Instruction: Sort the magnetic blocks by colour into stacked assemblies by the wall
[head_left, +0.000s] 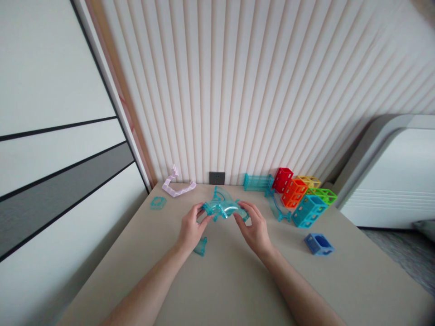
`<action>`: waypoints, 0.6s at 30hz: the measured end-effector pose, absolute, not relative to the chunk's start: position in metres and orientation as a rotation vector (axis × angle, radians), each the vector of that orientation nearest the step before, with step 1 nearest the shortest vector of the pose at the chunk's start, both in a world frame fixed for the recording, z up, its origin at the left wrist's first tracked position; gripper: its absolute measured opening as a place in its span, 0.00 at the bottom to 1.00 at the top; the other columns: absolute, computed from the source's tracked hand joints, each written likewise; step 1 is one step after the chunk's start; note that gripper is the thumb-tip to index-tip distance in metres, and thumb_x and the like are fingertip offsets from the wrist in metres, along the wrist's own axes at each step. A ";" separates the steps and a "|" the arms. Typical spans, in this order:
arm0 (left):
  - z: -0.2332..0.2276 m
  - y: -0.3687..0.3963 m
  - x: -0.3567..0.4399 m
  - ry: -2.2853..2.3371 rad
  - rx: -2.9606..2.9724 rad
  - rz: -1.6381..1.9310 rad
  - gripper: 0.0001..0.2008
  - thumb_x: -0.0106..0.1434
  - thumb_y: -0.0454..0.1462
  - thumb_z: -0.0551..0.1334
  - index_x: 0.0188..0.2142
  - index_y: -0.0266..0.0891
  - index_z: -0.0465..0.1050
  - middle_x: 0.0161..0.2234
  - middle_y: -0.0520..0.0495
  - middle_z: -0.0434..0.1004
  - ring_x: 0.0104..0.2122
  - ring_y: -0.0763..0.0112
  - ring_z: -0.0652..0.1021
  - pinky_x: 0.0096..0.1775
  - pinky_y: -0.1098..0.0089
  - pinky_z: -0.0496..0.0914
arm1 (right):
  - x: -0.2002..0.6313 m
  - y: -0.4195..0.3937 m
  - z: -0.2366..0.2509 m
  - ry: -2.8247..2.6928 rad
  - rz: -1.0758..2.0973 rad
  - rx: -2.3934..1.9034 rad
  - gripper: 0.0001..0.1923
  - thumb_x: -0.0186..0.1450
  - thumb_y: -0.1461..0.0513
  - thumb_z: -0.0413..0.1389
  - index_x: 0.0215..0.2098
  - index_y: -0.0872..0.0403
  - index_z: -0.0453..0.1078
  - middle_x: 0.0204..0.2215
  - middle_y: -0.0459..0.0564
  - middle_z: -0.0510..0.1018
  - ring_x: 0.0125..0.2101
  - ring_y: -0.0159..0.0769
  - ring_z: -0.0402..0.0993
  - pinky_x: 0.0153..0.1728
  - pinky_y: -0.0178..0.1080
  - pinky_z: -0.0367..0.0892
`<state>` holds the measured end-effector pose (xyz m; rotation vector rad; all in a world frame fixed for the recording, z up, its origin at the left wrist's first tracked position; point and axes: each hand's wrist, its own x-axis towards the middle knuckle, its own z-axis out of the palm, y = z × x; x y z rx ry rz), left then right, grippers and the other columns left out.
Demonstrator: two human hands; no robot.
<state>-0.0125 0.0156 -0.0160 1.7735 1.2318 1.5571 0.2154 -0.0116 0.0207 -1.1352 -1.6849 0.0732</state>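
Both of my hands hold a clear teal curved track piece (222, 206) just above the beige table (220, 280), near its far middle. My left hand (190, 228) grips the piece's left end with fingers and thumb. My right hand (254, 226) grips its right end. A small teal connector (201, 246) lies on the table just below my left wrist.
A pink zigzag piece (176, 184) and a small teal ring (158, 202) lie at the far left. At the far right stand red, orange, yellow, green and cyan open cubes (302, 194), a teal straight track (257, 182), and a blue cube (318, 244). A wall socket (216, 178) sits behind.
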 end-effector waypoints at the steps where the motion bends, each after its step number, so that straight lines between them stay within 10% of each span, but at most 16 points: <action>1: -0.015 0.013 -0.011 1.218 1.796 1.546 0.19 0.60 0.44 0.70 0.48 0.41 0.72 0.45 0.41 0.83 0.44 0.57 0.84 0.47 0.59 0.79 | 0.215 -0.012 0.021 -1.669 0.088 -1.151 0.13 0.68 0.58 0.59 0.51 0.51 0.73 0.46 0.55 0.79 0.47 0.45 0.78 0.50 0.47 0.75; 18: -0.007 -0.003 0.002 1.160 1.889 1.472 0.17 0.62 0.42 0.68 0.50 0.43 0.71 0.46 0.41 0.84 0.43 0.58 0.85 0.46 0.60 0.80 | 0.212 -0.014 0.019 -1.724 0.156 -1.177 0.14 0.68 0.56 0.60 0.49 0.52 0.75 0.45 0.58 0.80 0.46 0.49 0.77 0.49 0.51 0.73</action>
